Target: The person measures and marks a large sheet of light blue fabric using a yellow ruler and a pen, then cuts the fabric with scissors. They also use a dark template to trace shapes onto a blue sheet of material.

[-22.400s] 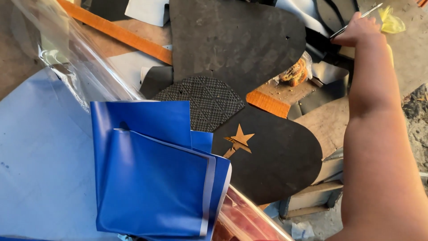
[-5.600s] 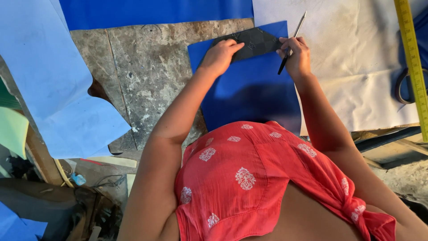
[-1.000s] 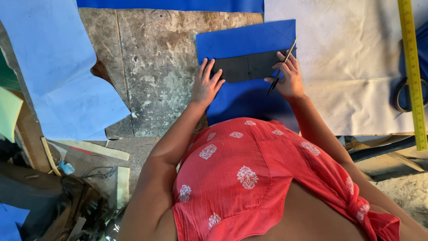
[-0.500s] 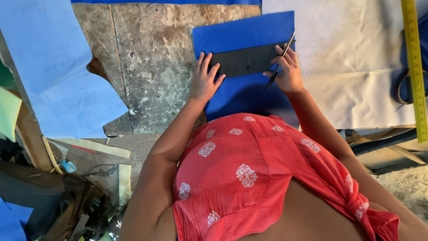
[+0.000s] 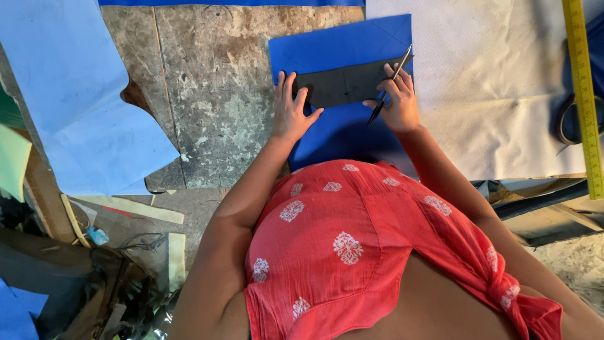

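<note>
Craft workshop, worn stained worktable (image 5: 207, 94), yellow measuring ruler (image 5: 584, 94), cut blue sheets (image 5: 75, 107), offcut clutter

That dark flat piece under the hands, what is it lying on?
The dark flat piece lies on a blue sheet, pressed by the left hand; the right hand holds a pen. What the piece covers is hidden.

Counts: two hands, the left hand (image 5: 292, 113) and the right hand (image 5: 396, 101). One pen (image 5: 390, 84). One dark rectangular template (image 5: 343, 84). One dark blue sheet (image 5: 340, 47) under it, plus one dark blue strip (image 5: 226, 2) along the top edge. One pale blue sheet (image 5: 75, 94). One white sheet (image 5: 497, 82). One yellow ruler (image 5: 584, 94). One pair of scissors (image 5: 566, 119), partly hidden. One red patterned top (image 5: 352, 245). One worn grey work surface (image 5: 214, 94).
</note>
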